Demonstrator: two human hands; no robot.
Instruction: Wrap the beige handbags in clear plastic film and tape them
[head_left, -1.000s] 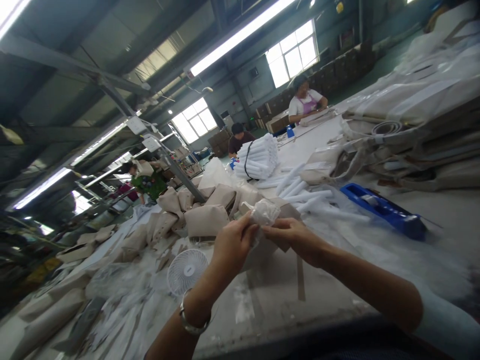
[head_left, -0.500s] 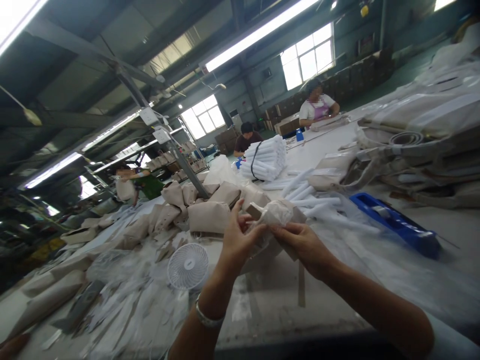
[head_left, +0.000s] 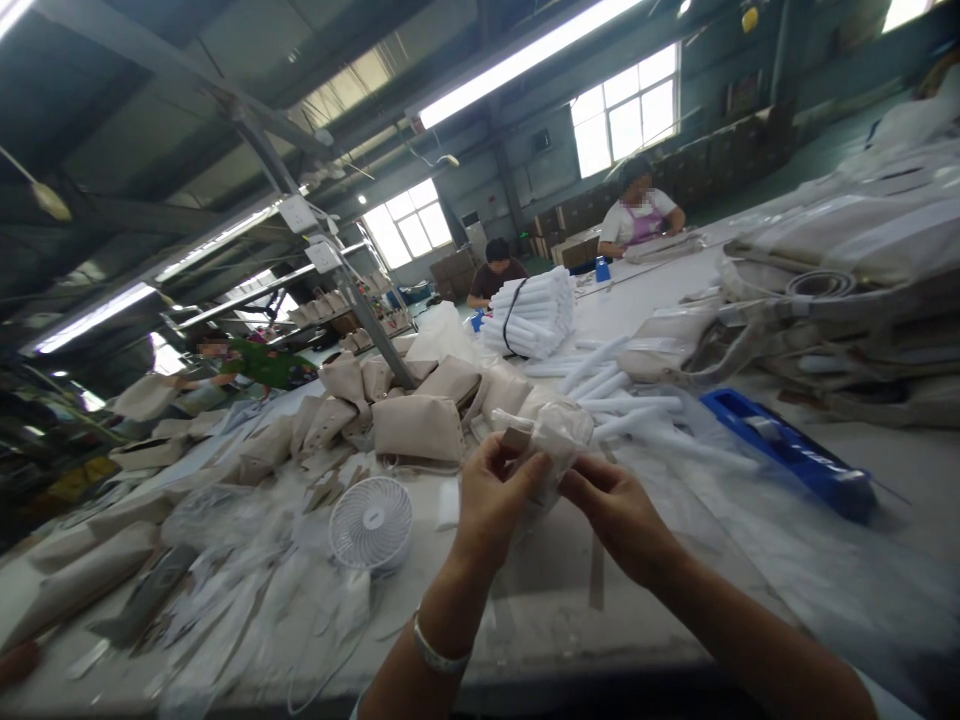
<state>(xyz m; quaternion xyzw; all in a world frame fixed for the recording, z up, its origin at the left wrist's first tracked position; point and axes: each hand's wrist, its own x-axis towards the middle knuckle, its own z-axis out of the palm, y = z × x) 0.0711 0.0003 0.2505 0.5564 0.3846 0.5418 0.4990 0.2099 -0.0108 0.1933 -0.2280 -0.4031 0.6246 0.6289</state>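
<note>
Bright windows (head_left: 626, 110) over a dim workshop, and what a crowded pale table (head_left: 540, 620): beige bags (head_left: 420, 430), a white fan (head_left: 371, 523), white rolls (head_left: 532, 312) bundled behind! Just above it, between both hands, sits a crumpled clear plastic wrap (head_left: 561, 432), a brown flap (head_left: 516, 438) jutting toward the left hand (head_left: 491, 500); its long axis I can't tell. Left thumb and fingers pinch it; the right hand (head_left: 622, 510) nips its near edge.

The left fingers (head_left: 493, 455) partly hide the crumpled clear plastic (head_left: 567, 424), and the blue tape dispenser's (head_left: 791, 456) lettering is blurred.
</note>
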